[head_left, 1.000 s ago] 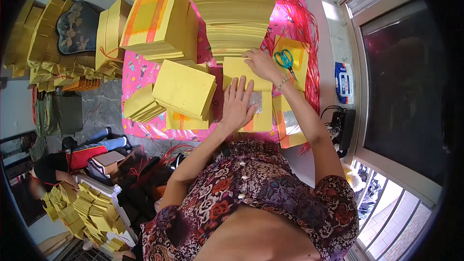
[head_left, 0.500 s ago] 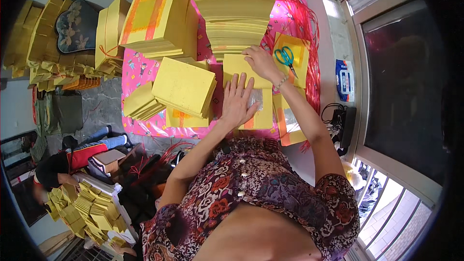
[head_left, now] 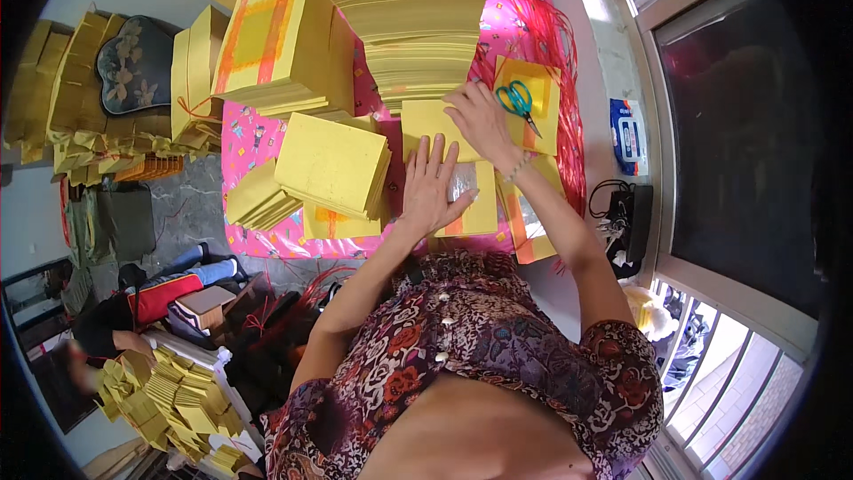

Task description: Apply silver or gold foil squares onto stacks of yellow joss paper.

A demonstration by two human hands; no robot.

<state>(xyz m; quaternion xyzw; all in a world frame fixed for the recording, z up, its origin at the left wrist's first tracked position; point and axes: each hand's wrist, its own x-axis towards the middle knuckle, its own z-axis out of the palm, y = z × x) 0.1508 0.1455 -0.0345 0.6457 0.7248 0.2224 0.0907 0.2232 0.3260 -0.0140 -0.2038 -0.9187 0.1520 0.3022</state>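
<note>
- Head view, centre of the frame: the left hand (head_left: 433, 185) lies flat with its fingers spread wide, pressing on a yellow paper sheet with a silver foil square (head_left: 471, 198) on a pink patterned table cover (head_left: 253, 138).
- Just above it, the right hand (head_left: 480, 118) rests palm down, fingers loosely extended, on the top yellow sheet (head_left: 425, 118) at the foot of a tall stack of yellow paper (head_left: 410, 14); it grips nothing.
- Right of the hands, green-handled scissors (head_left: 518, 103) lie on an orange-edged sheet.
- Left of centre sits a smaller yellow pile (head_left: 333, 163); upper left, a bundle with orange bands (head_left: 275, 45).
- Judgement: to do this well, the flat left palm should keep the lower sheet steady while the right slides only one sheet, edges squared.
</note>
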